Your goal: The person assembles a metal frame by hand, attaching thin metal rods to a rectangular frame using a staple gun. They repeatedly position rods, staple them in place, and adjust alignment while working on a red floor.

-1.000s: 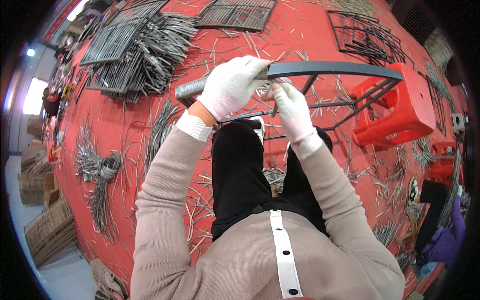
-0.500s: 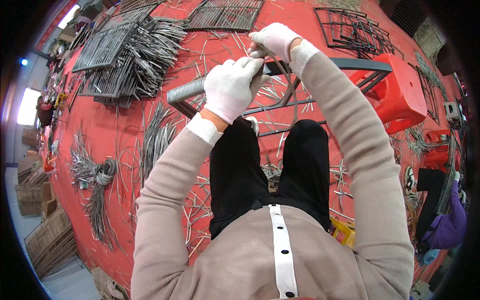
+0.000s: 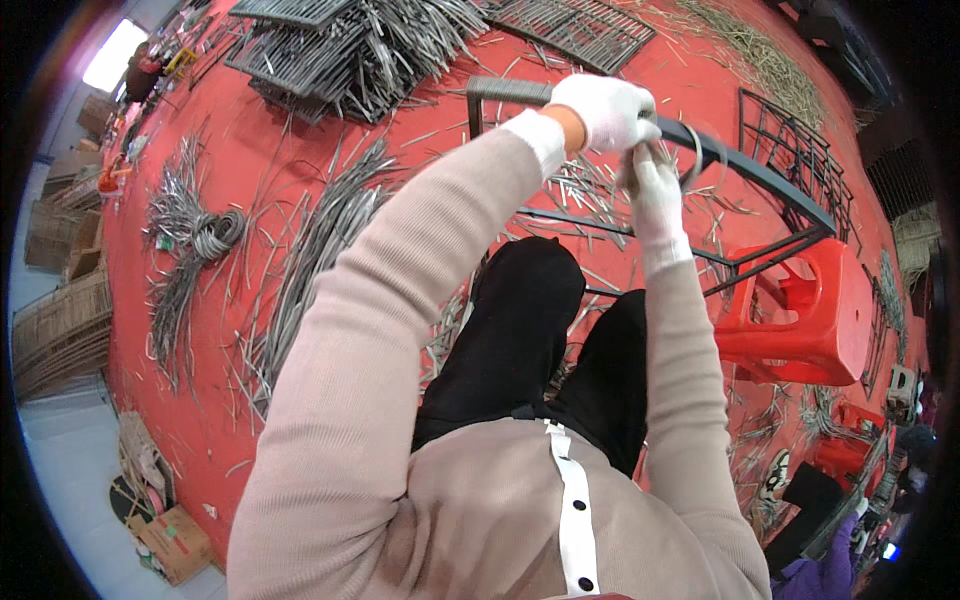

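A dark metal frame (image 3: 765,172) lies across in front of my knees, its left end wrapped closely with grey strip (image 3: 510,90). In a white knit glove, my left hand (image 3: 602,112) is closed over the frame's top bar, just right of the wrapped part. My right hand (image 3: 657,200), also gloved, is just below the bar, close against the left. Its fingers are pinched on a loose grey strip (image 3: 697,160), which loops out to the right of the hand. The fingertips are slightly blurred, and my left hand hides part of the bar.
A red plastic stool (image 3: 815,330) stands under the frame's right end. Bundled grey strips (image 3: 195,240) and loose strips (image 3: 330,240) lie on the red floor at left. Slatted panels (image 3: 575,30) and dark frames (image 3: 800,165) lie farther off. At lower right a person's purple sleeve (image 3: 825,570) shows.
My view has turned, and the frame appears farther right. My right hand has come down from above the bar to below it, nearer the left. The strip's loop now hangs to its right.
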A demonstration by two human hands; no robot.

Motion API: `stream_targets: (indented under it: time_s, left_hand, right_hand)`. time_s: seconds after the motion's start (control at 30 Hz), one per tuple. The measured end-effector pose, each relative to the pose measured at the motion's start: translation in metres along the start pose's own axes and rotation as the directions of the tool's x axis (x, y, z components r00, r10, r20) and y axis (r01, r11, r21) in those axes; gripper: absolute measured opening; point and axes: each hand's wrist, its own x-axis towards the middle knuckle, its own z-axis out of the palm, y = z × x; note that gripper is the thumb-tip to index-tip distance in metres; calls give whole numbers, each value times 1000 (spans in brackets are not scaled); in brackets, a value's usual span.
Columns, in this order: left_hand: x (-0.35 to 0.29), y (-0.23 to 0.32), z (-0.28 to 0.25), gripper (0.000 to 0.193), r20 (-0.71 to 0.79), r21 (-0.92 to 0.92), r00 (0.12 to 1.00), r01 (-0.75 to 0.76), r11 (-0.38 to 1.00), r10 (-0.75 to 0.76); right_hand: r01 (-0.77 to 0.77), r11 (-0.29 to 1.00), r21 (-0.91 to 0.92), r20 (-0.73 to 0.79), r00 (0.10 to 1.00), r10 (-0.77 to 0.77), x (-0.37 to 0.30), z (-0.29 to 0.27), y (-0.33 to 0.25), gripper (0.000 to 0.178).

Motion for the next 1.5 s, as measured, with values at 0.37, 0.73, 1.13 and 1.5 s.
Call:
stream_targets:
  time_s: [0.37, 0.73, 1.13, 1.5]
  left_hand:
    - [140, -84, 32, 49, -47, 57, 999, 18, 998, -16]
    - [6, -13, 9, 41, -121, 29, 985, -122, 992, 125]
    - [-93, 45, 27, 23, -419, 110, 848, -306, 946, 324]
    - [-94, 62, 43, 26, -478, 262, 816, -221, 939, 326]
  right_hand:
    - [-962, 192, -197, -980, 198, -13, -648, -216, -144, 63]
    - [-36, 441, -897, -116, 981, -156, -267, -202, -18, 25]
    - [-222, 944, -243, -125, 972, 197, -129, 25, -121, 30]
    - [108, 368, -924, 47, 984, -170, 2, -11, -143, 27]
